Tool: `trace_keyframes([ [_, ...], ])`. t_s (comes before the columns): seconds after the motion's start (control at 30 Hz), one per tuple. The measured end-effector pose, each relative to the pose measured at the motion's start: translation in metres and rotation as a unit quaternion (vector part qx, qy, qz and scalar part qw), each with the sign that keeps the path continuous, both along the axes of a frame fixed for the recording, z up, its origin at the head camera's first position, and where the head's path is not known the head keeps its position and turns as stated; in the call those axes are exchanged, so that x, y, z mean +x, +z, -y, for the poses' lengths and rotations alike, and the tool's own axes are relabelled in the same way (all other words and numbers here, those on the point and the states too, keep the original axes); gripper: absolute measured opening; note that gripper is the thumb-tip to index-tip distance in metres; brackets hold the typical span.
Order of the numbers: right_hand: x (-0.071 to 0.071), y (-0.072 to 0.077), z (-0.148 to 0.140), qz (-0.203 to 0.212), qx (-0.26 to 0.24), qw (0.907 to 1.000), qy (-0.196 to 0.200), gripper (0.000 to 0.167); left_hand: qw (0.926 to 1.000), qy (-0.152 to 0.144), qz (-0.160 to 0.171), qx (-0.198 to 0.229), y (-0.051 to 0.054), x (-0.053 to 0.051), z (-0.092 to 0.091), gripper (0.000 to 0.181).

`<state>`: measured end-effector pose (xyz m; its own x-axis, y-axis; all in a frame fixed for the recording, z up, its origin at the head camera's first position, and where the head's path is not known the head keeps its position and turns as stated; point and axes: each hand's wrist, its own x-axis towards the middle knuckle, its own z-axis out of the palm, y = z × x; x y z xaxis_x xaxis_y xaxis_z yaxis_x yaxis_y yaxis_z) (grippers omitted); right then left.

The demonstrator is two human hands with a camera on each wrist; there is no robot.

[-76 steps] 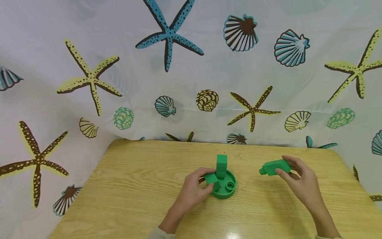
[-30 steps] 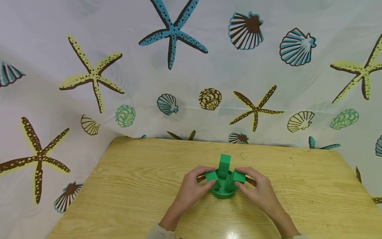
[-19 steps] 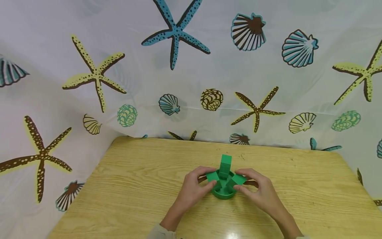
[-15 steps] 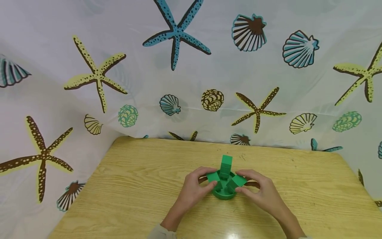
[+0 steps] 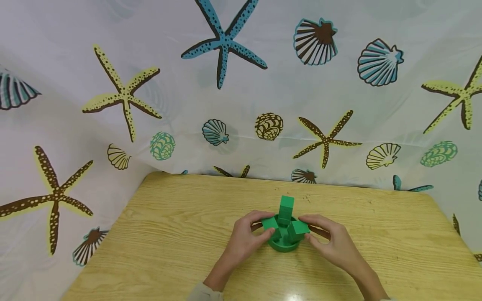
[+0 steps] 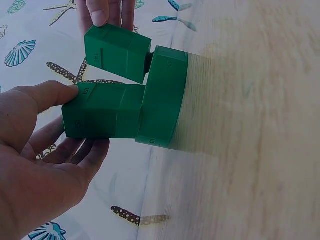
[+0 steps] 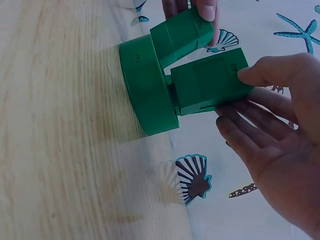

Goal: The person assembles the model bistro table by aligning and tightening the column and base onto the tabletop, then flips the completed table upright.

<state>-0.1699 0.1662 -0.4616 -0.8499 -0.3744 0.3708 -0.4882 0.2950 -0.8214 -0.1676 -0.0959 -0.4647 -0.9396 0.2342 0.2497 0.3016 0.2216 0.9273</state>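
Observation:
A round green base (image 5: 284,248) with a raised rim sits on the table. My left hand (image 5: 244,239) grips the left green rectangular block (image 5: 270,225), which stands on the base. The thumb and fingers of my right hand (image 5: 335,243) pinch the right green block (image 5: 298,229). In the right wrist view, this right block (image 7: 212,82) leans outward, and a short narrow neck (image 7: 172,92) shows between it and the base. Untouched, a third green block (image 5: 286,205) rises at the back of the base. How deep the neck sits is hidden.
The wooden table (image 5: 180,234) extends around the base on all sides. Behind it and on the left hangs a white cloth (image 5: 241,100) printed with starfish and shells.
The right hand has brought its block leftward from the air onto the base, where the block has since turned. The left hand keeps its grip. The whole view has shifted slightly.

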Motion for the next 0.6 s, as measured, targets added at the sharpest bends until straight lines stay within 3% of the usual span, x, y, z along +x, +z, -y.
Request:
trace_keyframes([
  [0.6, -0.005, -0.007, 0.016, -0.088, 0.037, 0.9953, -0.018, 0.038, 1.0, -0.001, 0.002, -0.002, -0.003, -0.002, 0.001, 0.034],
])
